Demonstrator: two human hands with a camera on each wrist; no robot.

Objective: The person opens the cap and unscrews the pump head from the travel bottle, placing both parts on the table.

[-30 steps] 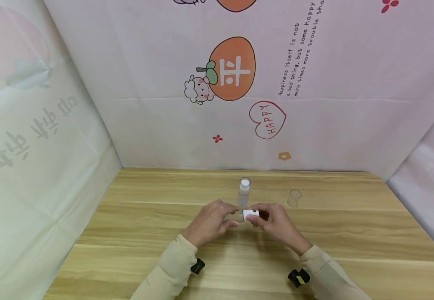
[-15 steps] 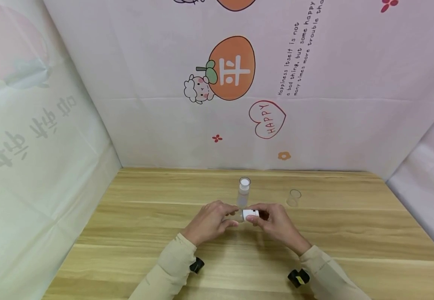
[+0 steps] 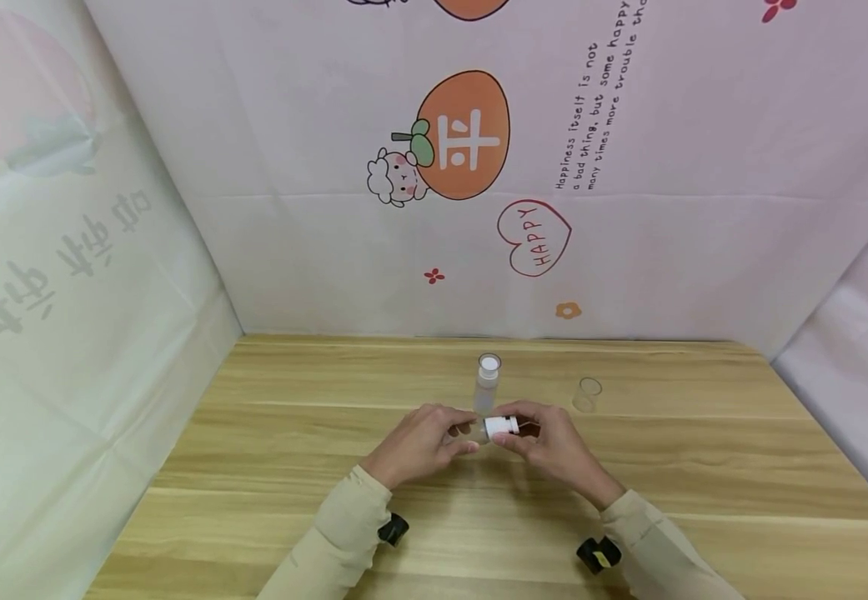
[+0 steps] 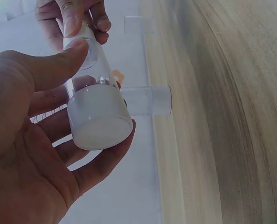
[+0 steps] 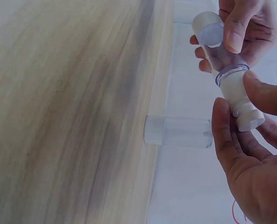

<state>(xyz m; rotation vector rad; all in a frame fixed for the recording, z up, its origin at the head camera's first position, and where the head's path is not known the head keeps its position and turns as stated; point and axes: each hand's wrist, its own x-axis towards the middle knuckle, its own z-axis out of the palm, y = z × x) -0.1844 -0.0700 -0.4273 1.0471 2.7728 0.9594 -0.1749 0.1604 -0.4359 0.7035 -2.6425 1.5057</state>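
A clear pump bottle with a white base (image 4: 101,119) lies tilted between both hands, above the table. My left hand (image 3: 420,443) holds its clear body, thumb on the near side and fingers curled behind the base. At the other end, my right hand (image 3: 557,446) pinches the white pump top (image 5: 235,91) between thumb and fingers. The pump top sits at the bottle's mouth, by a clear ring. Just behind the hands stands a second clear bottle (image 3: 487,390) with a white top, upright on the table. A clear cap (image 3: 587,396) stands to its right.
The wooden table (image 3: 291,417) meets a printed cloth backdrop (image 3: 313,250) at the back, with more cloth at both sides. Black wrist cameras are strapped at both sleeves, close over the tabletop.
My right fingers have shifted around the white pump top, which now shows more of its length and tilts slightly. My left hand keeps its hold almost unmoved.
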